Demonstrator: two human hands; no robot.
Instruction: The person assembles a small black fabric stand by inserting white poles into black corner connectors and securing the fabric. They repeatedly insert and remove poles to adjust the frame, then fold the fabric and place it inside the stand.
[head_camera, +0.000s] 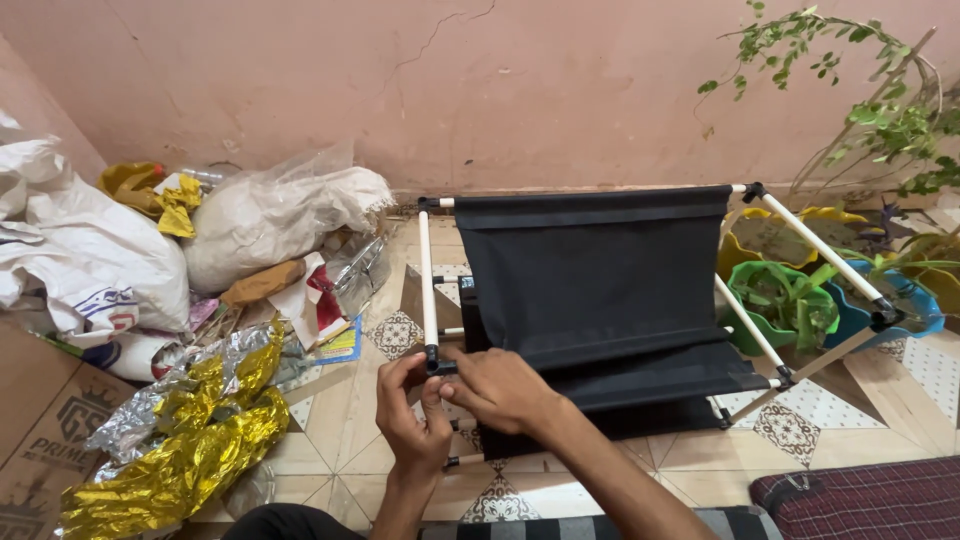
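Matt black cloth shelf (600, 270), smooth white tubes (428, 270), glossy crinkled gold foil (190, 460)

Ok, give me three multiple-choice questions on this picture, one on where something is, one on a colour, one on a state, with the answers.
1. Where do the plant pots stand?
A. Right of the rack
B. Left of the rack
C. On top of the rack

2. What colour is the fabric stretched across the rack's white tubes?
A. Red
B. Black
C. Yellow

3. What are the two hands doing?
A. Resting flat on the floor
B. Holding a plant pot
C. Closed together on the black corner connector

Answers:
1. A, the yellow, green and blue pots sit by the rack's right side, under the leafy plant.
2. B, the sling panels are black against the white tubes.
3. C, the left hand and right hand both grip the front left corner joint, their fingers wrapped round it.
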